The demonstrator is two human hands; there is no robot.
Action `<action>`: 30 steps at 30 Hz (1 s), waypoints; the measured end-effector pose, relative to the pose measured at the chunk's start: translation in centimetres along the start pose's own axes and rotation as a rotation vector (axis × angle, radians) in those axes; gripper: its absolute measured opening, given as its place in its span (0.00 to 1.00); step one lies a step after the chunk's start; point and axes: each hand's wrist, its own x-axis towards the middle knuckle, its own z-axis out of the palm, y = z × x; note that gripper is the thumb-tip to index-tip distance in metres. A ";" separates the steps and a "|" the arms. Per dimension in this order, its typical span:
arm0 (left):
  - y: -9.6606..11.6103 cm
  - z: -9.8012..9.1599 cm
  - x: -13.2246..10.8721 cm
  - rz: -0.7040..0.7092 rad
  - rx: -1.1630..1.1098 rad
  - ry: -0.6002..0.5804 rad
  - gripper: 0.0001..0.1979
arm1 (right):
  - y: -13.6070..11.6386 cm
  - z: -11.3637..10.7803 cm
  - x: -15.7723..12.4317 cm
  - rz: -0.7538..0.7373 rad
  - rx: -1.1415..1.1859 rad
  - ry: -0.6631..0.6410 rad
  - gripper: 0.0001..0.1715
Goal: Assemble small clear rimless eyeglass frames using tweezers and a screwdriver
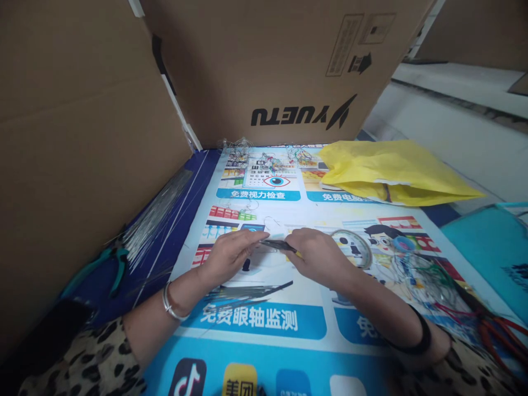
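Curving right fingers [296, 238] grip tapered metal pliers [277, 244]; what left fingers [254, 237] hold is unclear.

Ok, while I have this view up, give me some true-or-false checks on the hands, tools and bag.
1. The right hand holds the dark-tipped pliers. True.
2. The black band is on the left wrist. False: it is on the right forearm; the left wrist wears a silver bangle.
3. The teal-handled pliers lie on the left, by a bundle of thin wires. True.
4. The yellow bag lies left of both hands. False: it lies at the far right of the printed sheet.
5. The red-handled tool is in the left hand. False: it lies at the lower right.
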 end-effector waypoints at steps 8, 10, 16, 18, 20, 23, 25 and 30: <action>0.0 0.1 0.0 -0.012 -0.037 0.017 0.16 | -0.1 0.3 0.2 0.010 0.017 0.014 0.14; 0.0 0.1 0.1 -0.035 -0.035 0.015 0.15 | -0.1 0.2 0.2 0.014 0.026 0.002 0.14; 0.0 0.1 0.1 -0.051 -0.041 0.019 0.14 | -0.1 0.2 0.2 0.021 0.037 -0.003 0.13; 0.0 0.1 0.1 -0.053 -0.044 0.023 0.14 | 0.0 0.3 0.3 0.015 0.041 0.010 0.13; 0.0 0.1 0.1 -0.050 -0.046 0.026 0.14 | 0.0 0.5 0.3 0.012 0.046 0.016 0.13; 0.1 0.1 0.1 -0.047 -0.044 0.021 0.14 | 0.1 0.7 0.3 0.008 0.067 0.019 0.13; 0.1 0.1 0.1 -0.044 -0.043 0.021 0.14 | 0.1 0.7 0.3 0.006 0.085 0.020 0.13; 0.0 0.2 0.1 -0.054 -0.043 0.023 0.14 | 0.1 0.6 0.3 0.011 0.080 0.030 0.12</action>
